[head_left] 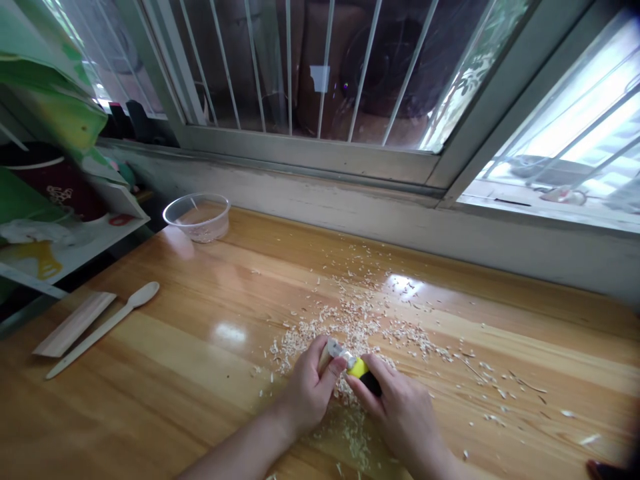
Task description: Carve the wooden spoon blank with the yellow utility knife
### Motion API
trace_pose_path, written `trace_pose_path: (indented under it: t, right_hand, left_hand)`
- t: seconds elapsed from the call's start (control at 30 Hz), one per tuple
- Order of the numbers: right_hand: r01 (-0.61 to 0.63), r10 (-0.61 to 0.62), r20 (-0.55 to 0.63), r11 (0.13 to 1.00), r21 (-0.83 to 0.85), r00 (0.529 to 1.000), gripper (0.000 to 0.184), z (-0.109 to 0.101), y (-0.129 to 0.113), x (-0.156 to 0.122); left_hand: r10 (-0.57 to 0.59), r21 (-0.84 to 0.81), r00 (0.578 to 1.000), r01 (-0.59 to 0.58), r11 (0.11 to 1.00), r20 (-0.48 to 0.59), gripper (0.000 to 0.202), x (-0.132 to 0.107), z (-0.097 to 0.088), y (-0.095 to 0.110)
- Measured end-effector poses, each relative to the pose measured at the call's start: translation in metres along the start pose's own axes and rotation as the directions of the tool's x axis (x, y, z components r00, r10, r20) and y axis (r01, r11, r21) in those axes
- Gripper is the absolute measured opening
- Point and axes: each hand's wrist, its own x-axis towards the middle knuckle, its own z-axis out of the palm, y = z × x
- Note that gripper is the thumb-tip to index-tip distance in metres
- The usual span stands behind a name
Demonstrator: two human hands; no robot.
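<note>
Bare hands grip pale wood, left, and a yellow-black handle, right, above curled shavings.

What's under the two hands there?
Pale shavings lie on the wooden table between and around them; the spots directly beneath the left hand and right hand are hidden.

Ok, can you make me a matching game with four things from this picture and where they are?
Things:
1. wooden spoon
2. clear bowl
3. yellow-and-black handle
4. wood shavings

Places:
A. held in the right hand
B. close to the wall
C. beside the flat wooden strip
D. scattered across the table, around the hands

Right pairs: 1-C, 2-B, 3-A, 4-D
</note>
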Motion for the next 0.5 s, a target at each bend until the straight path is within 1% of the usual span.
trace_pose_path:
  t: [0.13, 0.23, 0.3, 0.4, 0.5]
  right_hand:
    - [-0.075, 0.071, 0.058, 0.994, 0.084, 0.996, 0.04, 0.001, -0.003, -0.002]
    - [-0.084, 0.075, 0.084, 0.99, 0.111, 0.994, 0.041, 0.001, -0.005, -0.003]
    - [-0.059, 0.051, 0.084, 0.994, 0.095, 0.995, 0.042, 0.001, -0.006, -0.003]
    - [0.012, -0.013, 0.069, 1.0, 0.024, 0.998, 0.047, 0.0, -0.009, -0.002]
    - [0.036, -0.034, 0.035, 0.998, -0.051, 0.999, 0.052, -0.003, -0.01, -0.002]
  left_hand:
    - [0.03, 0.047, 0.999, -0.029, 0.998, -0.033, 0.027, 0.0, 0.001, 0.004]
    - [0.063, 0.031, 0.998, -0.062, 0.998, -0.013, 0.025, 0.0, -0.001, 0.007]
    - [0.064, -0.033, 0.998, -0.064, 0.997, 0.02, 0.029, -0.001, -0.002, 0.009]
    - [0.032, -0.142, 0.996, -0.02, 0.99, 0.081, 0.043, -0.003, -0.004, 0.014]
    - [-0.002, -0.17, 0.992, 0.024, 0.985, 0.128, 0.051, -0.004, -0.006, 0.018]
